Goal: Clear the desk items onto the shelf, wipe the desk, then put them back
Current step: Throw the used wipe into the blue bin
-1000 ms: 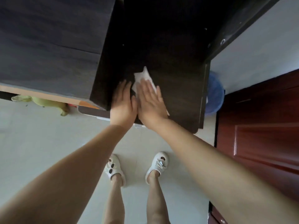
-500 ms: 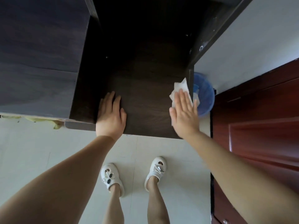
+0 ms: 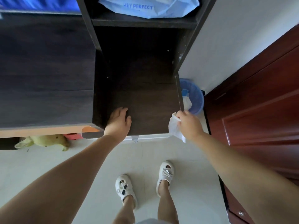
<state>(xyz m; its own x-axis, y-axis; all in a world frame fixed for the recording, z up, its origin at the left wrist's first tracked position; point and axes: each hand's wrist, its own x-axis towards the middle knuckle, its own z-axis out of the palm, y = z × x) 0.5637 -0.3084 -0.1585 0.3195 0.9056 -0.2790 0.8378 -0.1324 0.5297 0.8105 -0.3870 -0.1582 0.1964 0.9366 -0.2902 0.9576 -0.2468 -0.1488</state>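
Note:
The dark wooden desk top [image 3: 145, 101] lies bare in front of me. My left hand [image 3: 119, 121] rests flat on its near left part, fingers spread, holding nothing. My right hand [image 3: 188, 124] is at the desk's near right corner, past the edge, pinching a crumpled white tissue [image 3: 174, 128] that hangs below it. Above the desk, a dark shelf [image 3: 144, 22] carries a light blue plastic bag [image 3: 150, 7] printed with "HEY PERFECT".
A blue waste bin [image 3: 195, 97] holding white and blue scraps stands on the floor right of the desk, just beyond my right hand. A dark red door [image 3: 258, 102] fills the right side. A green plush toy [image 3: 43, 141] lies on the pale tiled floor under the left cabinet.
My right hand has swept the tissue from the desk's middle to the right edge and lifted it off, now pinched. My left hand stayed on the desk. The view has tilted up, showing the shelf.

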